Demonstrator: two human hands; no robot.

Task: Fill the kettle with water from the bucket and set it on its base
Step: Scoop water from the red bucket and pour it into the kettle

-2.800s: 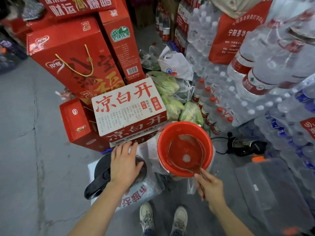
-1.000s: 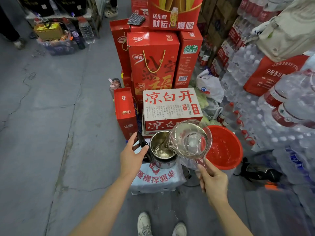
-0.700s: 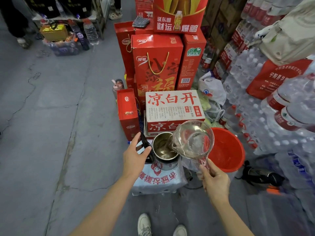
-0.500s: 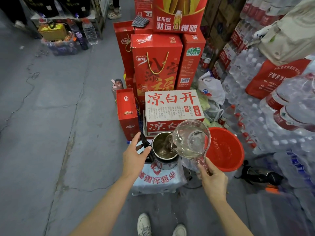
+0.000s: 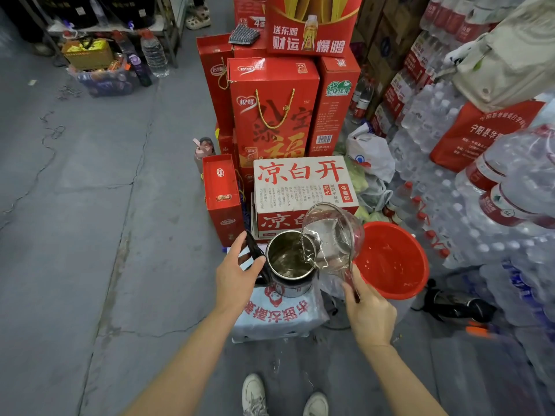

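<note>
A steel kettle (image 5: 289, 273) stands open on a low stool draped with a printed bag (image 5: 279, 318). Its black lid (image 5: 255, 255) is tipped back to the left, and my left hand (image 5: 237, 276) holds it there. My right hand (image 5: 371, 310) grips the handle of a clear plastic scoop (image 5: 333, 235), tilted steeply over the kettle's mouth. Water runs from the scoop's lip into the kettle. The red bucket (image 5: 393, 259) sits just right of the kettle with water in its bottom.
A white and red carton (image 5: 303, 187) and stacked red gift boxes (image 5: 271, 112) stand right behind the kettle. Packs of bottled water (image 5: 495, 223) fill the right side. A black appliance with a cord (image 5: 456, 304) lies on the floor right of the bucket. My shoes (image 5: 282, 397) are below.
Since the earliest frame the scoop has come out of the bucket and the kettle lid has been lifted. Over the last second the scoop has tipped further toward the kettle, pouring water.
</note>
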